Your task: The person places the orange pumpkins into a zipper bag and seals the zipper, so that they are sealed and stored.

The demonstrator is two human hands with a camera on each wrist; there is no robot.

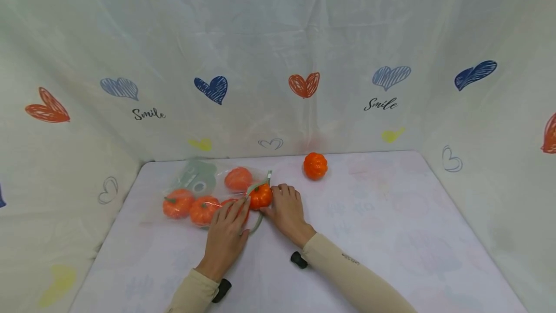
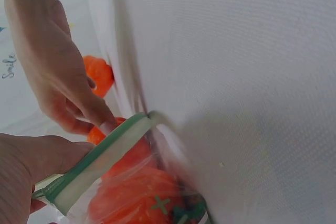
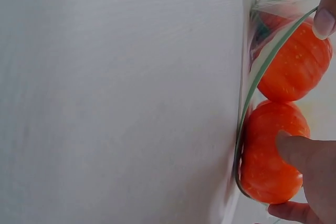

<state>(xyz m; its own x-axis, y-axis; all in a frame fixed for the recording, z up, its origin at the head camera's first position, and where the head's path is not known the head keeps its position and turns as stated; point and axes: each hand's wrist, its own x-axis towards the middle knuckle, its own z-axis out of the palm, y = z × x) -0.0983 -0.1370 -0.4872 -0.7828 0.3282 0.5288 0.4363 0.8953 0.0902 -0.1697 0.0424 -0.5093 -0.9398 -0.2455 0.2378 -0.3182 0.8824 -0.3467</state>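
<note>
A clear zip bag (image 1: 188, 177) with a green seal lies at the left of the table with several small orange pumpkins (image 1: 178, 204) in it. My left hand (image 1: 227, 238) pinches the bag's mouth; in the left wrist view its thumb lies along the green seal strip (image 2: 97, 156). At the open mouth, my right hand (image 1: 287, 211) grips another orange pumpkin (image 1: 260, 196) from the right. The right wrist view shows this pumpkin (image 3: 270, 174) inside the curve of the green rim, against a pumpkin (image 3: 296, 66) deeper in the bag. Part of one bagged pumpkin is hidden behind my left fingers.
One loose orange pumpkin (image 1: 315, 166) sits near the table's back edge, right of the bag. A white cloth (image 1: 339, 33) printed with hearts hangs behind and along both sides of the white table (image 1: 391, 235).
</note>
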